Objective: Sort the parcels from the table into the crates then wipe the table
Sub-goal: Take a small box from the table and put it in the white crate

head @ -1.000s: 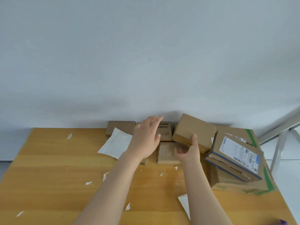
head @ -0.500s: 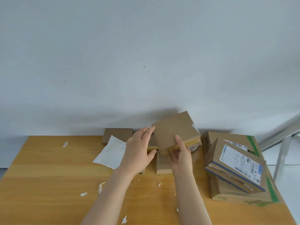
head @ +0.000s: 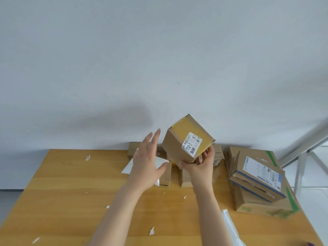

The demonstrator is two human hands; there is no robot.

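Observation:
My right hand [head: 199, 168] holds a brown cardboard parcel [head: 177, 144] from below, lifted above the table and tilted, its white label with "72-2" facing me. My left hand [head: 148, 160] hovers just left of it, fingers straight and spread, touching nothing. Below the hands several small brown parcels [head: 166, 176] lie against the wall, partly hidden, with a white padded envelope [head: 128, 167] among them. On the right, flat parcels with a printed label [head: 257, 171] are stacked on a larger box with green tape [head: 262, 205]. No crate is in view.
The wooden table [head: 74, 183] carries scattered white paper scraps [head: 151, 231]. A clear plastic sheet [head: 230, 228] lies at the near right edge. A white wall stands directly behind the table. A white metal frame [head: 301, 167] stands to the right, past the table edge.
My right hand has raised the parcel higher and turned it, bringing its label into sight. My left hand has let go of it and opened beside it.

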